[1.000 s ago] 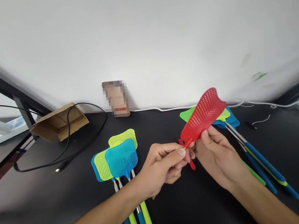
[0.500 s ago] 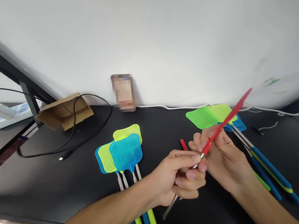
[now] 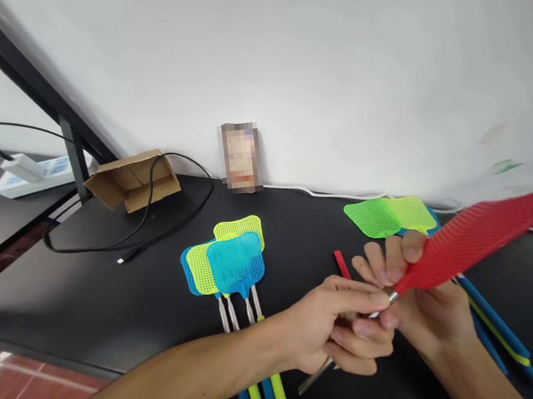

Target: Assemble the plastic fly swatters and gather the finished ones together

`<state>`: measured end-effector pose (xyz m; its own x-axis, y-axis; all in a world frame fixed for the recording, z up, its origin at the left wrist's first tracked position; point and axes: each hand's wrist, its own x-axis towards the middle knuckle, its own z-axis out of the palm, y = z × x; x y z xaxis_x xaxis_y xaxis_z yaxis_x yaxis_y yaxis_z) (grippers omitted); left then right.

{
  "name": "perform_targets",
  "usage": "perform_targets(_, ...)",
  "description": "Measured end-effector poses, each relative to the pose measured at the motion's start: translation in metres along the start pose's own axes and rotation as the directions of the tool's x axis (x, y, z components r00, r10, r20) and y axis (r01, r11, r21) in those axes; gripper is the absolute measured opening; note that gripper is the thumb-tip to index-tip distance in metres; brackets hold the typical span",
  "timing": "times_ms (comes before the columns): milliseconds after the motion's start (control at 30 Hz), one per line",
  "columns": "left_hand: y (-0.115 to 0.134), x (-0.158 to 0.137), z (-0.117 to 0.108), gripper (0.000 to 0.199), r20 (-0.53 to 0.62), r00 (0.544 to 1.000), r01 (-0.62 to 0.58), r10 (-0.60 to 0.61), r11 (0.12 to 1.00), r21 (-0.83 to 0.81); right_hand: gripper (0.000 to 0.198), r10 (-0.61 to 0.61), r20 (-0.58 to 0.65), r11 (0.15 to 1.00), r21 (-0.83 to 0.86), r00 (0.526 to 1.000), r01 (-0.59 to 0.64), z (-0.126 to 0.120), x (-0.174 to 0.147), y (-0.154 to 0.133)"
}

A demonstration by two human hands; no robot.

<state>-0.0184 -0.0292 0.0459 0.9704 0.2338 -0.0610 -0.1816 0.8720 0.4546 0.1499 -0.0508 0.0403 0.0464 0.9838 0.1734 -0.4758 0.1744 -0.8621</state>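
Observation:
A red fly swatter head [image 3: 484, 237] extends to the right from my right hand [image 3: 438, 318], whose fingers are closed around its narrow base. My left hand [image 3: 351, 327] pinches the thin metal rod [image 3: 316, 376] just below that base, with the rod's lower end sticking out under the palm. The head and rod meet between my two hands. Behind my left hand, a red strip [image 3: 342, 264], partly hidden, lies on the black table. To the left rest several blue and yellow-green fly swatters [image 3: 236, 263], overlapping, their handles partly behind my left forearm.
More green, yellow and blue swatters [image 3: 373, 217] lie at the right, partly covered by my right hand. An open cardboard box [image 3: 150, 177], a black cable [image 3: 153, 205] and a blurred upright packet [image 3: 242, 157] stand toward the wall. A white power strip [image 3: 40, 175] is far left.
The red swatter head has turned from edge-on to show its broad face, and tilted lower to the right. Both hands have shifted slightly right and down in view; the camera view has shifted too.

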Motion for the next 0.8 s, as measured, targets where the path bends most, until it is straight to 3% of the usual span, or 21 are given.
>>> perform_targets(133, 0.002, 0.002, 0.001, 0.023, -0.138, 0.984, -0.091, 0.11, 0.987, 0.136, 0.018, 0.052, -0.054, 0.984, -0.165, 0.997, -0.061, -0.011, 0.007, -0.001)
perform_targets(200, 0.005, 0.004, 0.0, 0.024, -0.262, 0.93, -0.181, 0.257, 0.943, 0.281, 0.017, 0.048, -0.104, 0.958, -0.277, 0.993, -0.076, -0.017, 0.009, -0.001)
perform_targets(267, 0.009, 0.007, -0.002, 0.026, -0.352, 0.843, -0.237, 0.406, 0.87, 0.433, 0.029, 0.018, -0.064, 0.938, -0.345, 0.998, -0.039, -0.02, 0.009, 0.001)
perform_targets(367, 0.011, 0.009, -0.006, 0.03, -0.357, 0.752, -0.198, 0.554, 0.707, 0.679, 0.042, -0.035, 0.009, 0.923, -0.384, 0.999, 0.036, -0.016, 0.004, 0.004)
perform_targets(467, 0.008, 0.009, -0.007, 0.033, -0.296, 0.749, -0.107, 0.592, 0.549, 0.829, 0.024, -0.104, -0.123, 0.904, -0.424, 0.987, 0.043, -0.006, -0.001, 0.005)
perform_targets(533, 0.004, 0.008, -0.006, 0.033, -0.307, 0.773, -0.093, 0.554, 0.578, 0.81, 0.017, -0.06, -0.181, 0.932, -0.362, 0.982, -0.01, -0.003, 0.0, 0.001)
perform_targets(633, 0.001, 0.008, -0.001, 0.034, -0.344, 0.821, -0.138, 0.455, 0.743, 0.655, 0.019, 0.052, -0.179, 0.987, -0.138, 0.983, -0.077, -0.008, 0.009, -0.011)
perform_targets(733, 0.001, 0.007, 0.002, 0.034, -0.333, 0.876, -0.157, 0.35, 0.858, 0.49, 0.02, -0.005, -0.272, 0.999, -0.032, 0.962, -0.004, -0.026, 0.021, -0.025)
perform_targets(800, 0.003, 0.007, 0.001, 0.032, -0.343, 0.879, -0.166, 0.332, 0.887, 0.432, 0.019, -0.075, -0.357, 0.994, -0.105, 0.931, 0.039, -0.038, 0.027, -0.029)
